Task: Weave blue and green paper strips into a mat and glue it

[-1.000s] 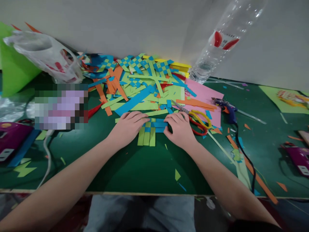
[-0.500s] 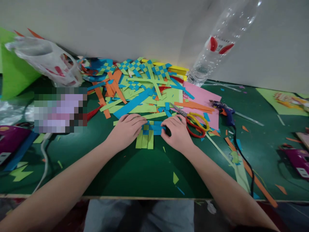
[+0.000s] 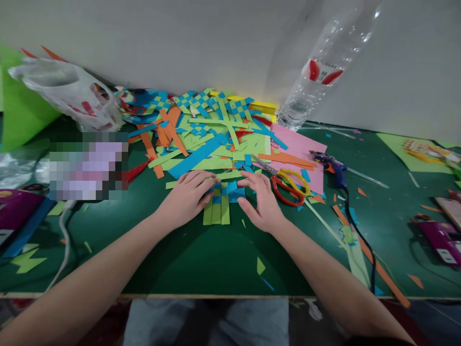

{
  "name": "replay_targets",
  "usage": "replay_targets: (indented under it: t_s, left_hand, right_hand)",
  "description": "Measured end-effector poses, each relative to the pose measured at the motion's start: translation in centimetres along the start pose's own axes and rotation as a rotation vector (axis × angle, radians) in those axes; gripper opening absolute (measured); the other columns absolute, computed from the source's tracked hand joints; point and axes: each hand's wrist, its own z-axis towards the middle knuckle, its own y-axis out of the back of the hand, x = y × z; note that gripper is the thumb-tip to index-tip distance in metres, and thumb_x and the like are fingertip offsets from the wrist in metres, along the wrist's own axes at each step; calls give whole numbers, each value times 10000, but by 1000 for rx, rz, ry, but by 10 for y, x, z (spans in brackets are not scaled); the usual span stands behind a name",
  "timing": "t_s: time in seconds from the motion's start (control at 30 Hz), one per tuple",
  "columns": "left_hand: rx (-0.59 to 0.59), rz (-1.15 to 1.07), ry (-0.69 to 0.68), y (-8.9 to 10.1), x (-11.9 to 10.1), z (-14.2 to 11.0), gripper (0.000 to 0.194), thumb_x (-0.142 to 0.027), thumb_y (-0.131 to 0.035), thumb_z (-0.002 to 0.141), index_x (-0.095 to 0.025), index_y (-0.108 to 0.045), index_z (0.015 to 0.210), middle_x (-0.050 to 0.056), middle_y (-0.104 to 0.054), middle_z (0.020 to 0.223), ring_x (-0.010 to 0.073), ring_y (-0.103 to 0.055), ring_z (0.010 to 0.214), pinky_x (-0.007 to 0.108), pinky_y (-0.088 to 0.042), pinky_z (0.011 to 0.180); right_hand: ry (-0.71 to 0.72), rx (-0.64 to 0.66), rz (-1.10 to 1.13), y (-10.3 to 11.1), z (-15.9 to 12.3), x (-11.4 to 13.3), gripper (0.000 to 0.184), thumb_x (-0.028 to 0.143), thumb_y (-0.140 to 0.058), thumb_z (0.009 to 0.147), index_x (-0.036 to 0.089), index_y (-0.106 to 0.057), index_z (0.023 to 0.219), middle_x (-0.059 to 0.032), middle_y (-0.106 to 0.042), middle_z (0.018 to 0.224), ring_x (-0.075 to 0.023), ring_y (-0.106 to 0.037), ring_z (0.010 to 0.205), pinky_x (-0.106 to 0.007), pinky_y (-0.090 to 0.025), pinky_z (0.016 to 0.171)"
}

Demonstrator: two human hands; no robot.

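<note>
A small weave of green and blue paper strips (image 3: 216, 214) lies flat in front of me. Its green ends point toward me, and blue ends (image 3: 236, 195) stick out to the right. My left hand (image 3: 190, 196) rests over the weave's left side, fingertips and thumb pressing on it and hiding that part. At the right, my right hand (image 3: 261, 202) is beside the blue ends with its thumb and fingers spread apart; no strip shows in its grasp. One blue end appears slightly raised near its fingertips.
Scissors (image 3: 290, 184) with red and yellow handles lie to the right. Beyond are a blue glue gun (image 3: 334, 168) and a leaning plastic bottle (image 3: 319, 77). A heap of paper strips (image 3: 198, 156) fills the back. A plastic bag (image 3: 84, 98) stands at the left.
My right hand has opened, its thumb and fingers parting from the blue strips. My left hand stays on the weave. The view has shifted slightly.
</note>
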Motion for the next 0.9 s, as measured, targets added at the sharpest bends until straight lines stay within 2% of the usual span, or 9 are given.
replay_targets:
  t_s: [0.13, 0.23, 0.33, 0.53, 0.67, 0.8, 0.9]
  left_hand:
    - [-101, -16, -26, 4, -4, 1, 364, -269, -488, 986, -162, -482, 1334, 126, -636, 1248, 259, -559, 1189, 409, -435, 958]
    - [-223, 39, -92, 6, -5, 1, 334, -272, -539, 966, -194, -515, 1290, 109, -671, 1157, 250, -590, 1120, 388, -443, 914]
    - [-296, 68, -158, 8, -5, 1, 276, -239, -584, 942, -226, -562, 1217, 85, -687, 1108, 232, -610, 1058, 370, -443, 877]
    - [-324, 83, -197, 7, -2, 0, 235, -166, -586, 928, -252, -606, 1146, 60, -690, 1101, 215, -616, 1023, 374, -429, 851]
    - [-333, 63, -204, 5, 1, 0, 141, -181, -598, 925, -243, -621, 1049, 50, -690, 1083, 204, -621, 982, 383, -425, 861]
    - [-312, 48, -199, 6, 2, 0, 83, -185, -578, 937, -240, -618, 986, 43, -691, 1079, 201, -635, 960, 396, -419, 875]
    - [-304, 43, -183, 6, 1, 0, 87, -190, -573, 941, -246, -626, 981, 33, -692, 1077, 188, -642, 943, 396, -416, 894]
  right_hand:
    - [49, 48, 24, 1, 0, 0, 528, 541, -362, 991, 218, -318, 1406, -95, -692, 1187, -254, -605, 1187, -526, -288, 1134]
    - [89, 72, 55, 2, 1, 1, 597, 615, -312, 982, 217, -301, 1427, -91, -684, 1226, -246, -577, 1242, -515, -242, 1172]
    - [121, 102, 72, 1, 1, 1, 646, 653, -283, 971, 222, -276, 1452, -82, -677, 1255, -241, -573, 1256, -516, -204, 1198]
    - [139, 154, 37, 1, 1, -1, 717, 691, -249, 953, 223, -210, 1496, -91, -660, 1289, -267, -561, 1279, -565, -154, 1216]
    - [167, 168, 33, 2, 1, 1, 685, 672, -265, 961, 236, -222, 1487, -81, -654, 1303, -260, -556, 1280, -565, -121, 1223]
    - [198, 166, -3, 3, 2, 2, 654, 660, -275, 966, 233, -278, 1462, -79, -668, 1267, -254, -575, 1233, -539, -176, 1203]
    - [169, 14, -162, 12, 6, -8, 568, 607, -268, 985, 214, -429, 1362, -61, -711, 1021, -241, -644, 986, -491, -353, 1074]
